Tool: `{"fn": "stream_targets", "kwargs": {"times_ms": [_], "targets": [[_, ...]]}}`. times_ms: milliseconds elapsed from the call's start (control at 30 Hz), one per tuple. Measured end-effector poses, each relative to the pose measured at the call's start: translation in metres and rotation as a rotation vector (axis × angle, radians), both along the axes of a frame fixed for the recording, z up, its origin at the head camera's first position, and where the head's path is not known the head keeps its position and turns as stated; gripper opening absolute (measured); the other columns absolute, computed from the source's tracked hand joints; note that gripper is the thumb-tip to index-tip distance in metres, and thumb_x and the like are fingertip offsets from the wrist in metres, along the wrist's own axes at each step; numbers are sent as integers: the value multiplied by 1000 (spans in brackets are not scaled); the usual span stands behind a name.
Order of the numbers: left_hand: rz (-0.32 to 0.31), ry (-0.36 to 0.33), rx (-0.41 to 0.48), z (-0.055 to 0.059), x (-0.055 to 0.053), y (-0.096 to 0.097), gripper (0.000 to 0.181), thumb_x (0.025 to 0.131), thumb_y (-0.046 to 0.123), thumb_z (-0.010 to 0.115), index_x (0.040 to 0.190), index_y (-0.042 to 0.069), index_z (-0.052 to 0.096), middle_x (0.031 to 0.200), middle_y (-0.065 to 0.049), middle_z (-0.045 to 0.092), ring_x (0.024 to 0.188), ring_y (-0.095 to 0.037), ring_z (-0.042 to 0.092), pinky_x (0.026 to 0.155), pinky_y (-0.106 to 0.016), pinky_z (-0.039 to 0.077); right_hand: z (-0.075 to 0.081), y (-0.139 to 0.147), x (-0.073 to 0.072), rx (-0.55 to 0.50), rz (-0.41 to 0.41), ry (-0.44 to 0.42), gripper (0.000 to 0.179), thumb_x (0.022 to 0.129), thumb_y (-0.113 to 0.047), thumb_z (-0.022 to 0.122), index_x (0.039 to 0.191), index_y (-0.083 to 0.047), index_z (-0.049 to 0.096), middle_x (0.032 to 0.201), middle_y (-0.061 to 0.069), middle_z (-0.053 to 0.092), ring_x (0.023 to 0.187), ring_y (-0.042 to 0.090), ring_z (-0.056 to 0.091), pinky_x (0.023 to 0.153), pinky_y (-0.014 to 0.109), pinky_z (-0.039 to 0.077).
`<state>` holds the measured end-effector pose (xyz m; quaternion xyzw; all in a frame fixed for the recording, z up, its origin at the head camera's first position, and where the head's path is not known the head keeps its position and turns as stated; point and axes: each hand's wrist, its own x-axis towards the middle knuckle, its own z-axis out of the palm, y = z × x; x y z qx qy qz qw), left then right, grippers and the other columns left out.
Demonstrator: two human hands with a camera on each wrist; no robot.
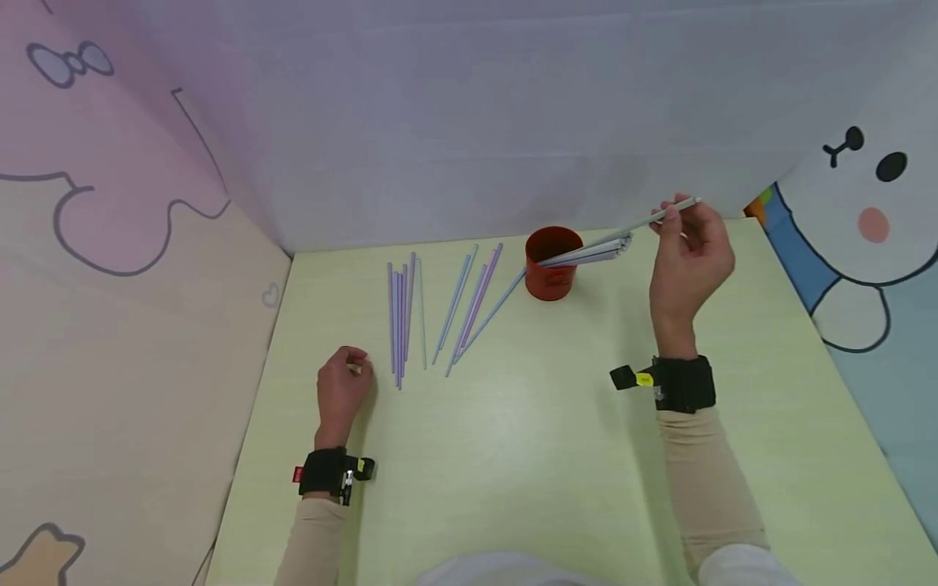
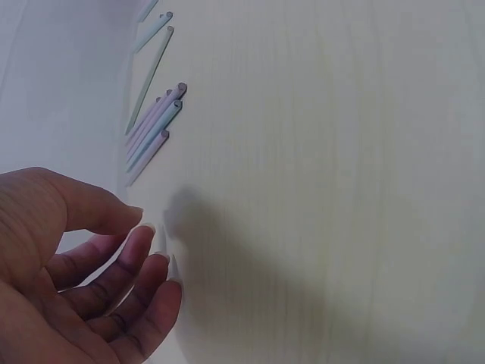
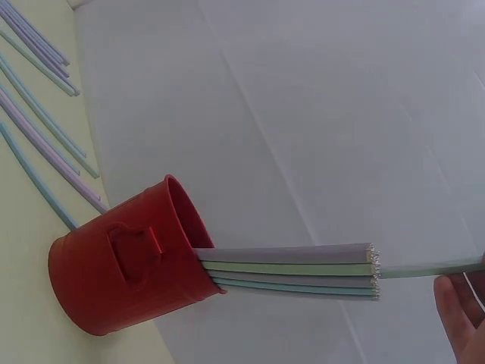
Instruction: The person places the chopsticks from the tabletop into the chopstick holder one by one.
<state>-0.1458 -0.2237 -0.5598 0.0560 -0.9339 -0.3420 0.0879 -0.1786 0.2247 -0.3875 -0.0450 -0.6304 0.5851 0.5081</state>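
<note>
My right hand [image 1: 690, 256] is raised to the right of a red cup [image 1: 550, 283] and pinches the upper end of a thin pale green straw [image 1: 639, 224]. That straw slants down toward the cup's mouth, alongside a bundle of pastel straws [image 3: 303, 269] leaning out over the rim. Its lower end is hidden by the bundle. Only the fingertips of this hand show in the right wrist view. Over the table's left side, my left hand [image 1: 343, 389] has loosely curled fingers and holds nothing; thumb and index tips are close together in the left wrist view.
On the table [image 1: 513, 456], a group of purple straws [image 1: 399, 325] lies left of the cup. Nearer the cup lie several blue and purple straws [image 1: 479, 297], one reaching toward its base. A pale curtain wall [image 1: 454, 130] stands behind the table.
</note>
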Motion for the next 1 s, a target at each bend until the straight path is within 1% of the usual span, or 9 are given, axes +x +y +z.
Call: {"fn": "stream_targets", "kwargs": {"times_ms": [100,300,433,567,733,933,1000], "targets": [[-10,1,7,-1,0,2,14,83,4,64,96,0,67,85,-13,70,69,-27,65,61,-40,51,-6,-1,0,-43,14,-35,15,88,2,68,101,9,70,95,23,70,86,31,69,75,25,58],[-27,-3,10,-2,-3,8,14,83,5,66,97,2,68,86,-11,70,69,-25,64,61,-37,50,-14,-5,-2,-69,67,-44,16,86,9,66,102,6,69,95,29,67,85,33,67,75,25,58],[-50,-1,19,-2,-4,13,14,84,7,66,98,2,67,86,-10,70,69,-24,64,60,-37,50,-17,-10,-1,-2,47,-89,17,87,8,66,104,7,67,96,29,67,87,32,67,77,22,56],[-53,-2,30,-2,-4,17,13,84,6,66,97,2,67,85,-10,69,68,-24,64,58,-36,49,-22,-12,0,79,14,-126,15,89,5,65,104,10,67,97,28,68,90,32,66,77,20,54],[-63,-6,26,-4,-3,19,12,84,6,66,96,3,67,84,-9,69,68,-22,63,56,-35,49,-29,-11,-2,112,1,-194,16,90,3,65,102,12,70,99,25,70,93,25,66,80,20,53],[-79,-6,11,-1,-6,23,11,84,6,65,95,3,68,84,-8,68,67,-22,63,56,-34,49,-52,0,-11,181,-6,-311,18,90,-9,68,103,1,75,101,15,72,94,9,64,77,14,51],[-83,-6,12,-1,-6,24,11,84,6,65,94,3,68,85,-9,69,67,-22,64,55,-34,49,-53,0,-10,197,2,-337,19,91,-11,67,104,-1,75,102,13,72,93,6,64,76,14,50]]}}
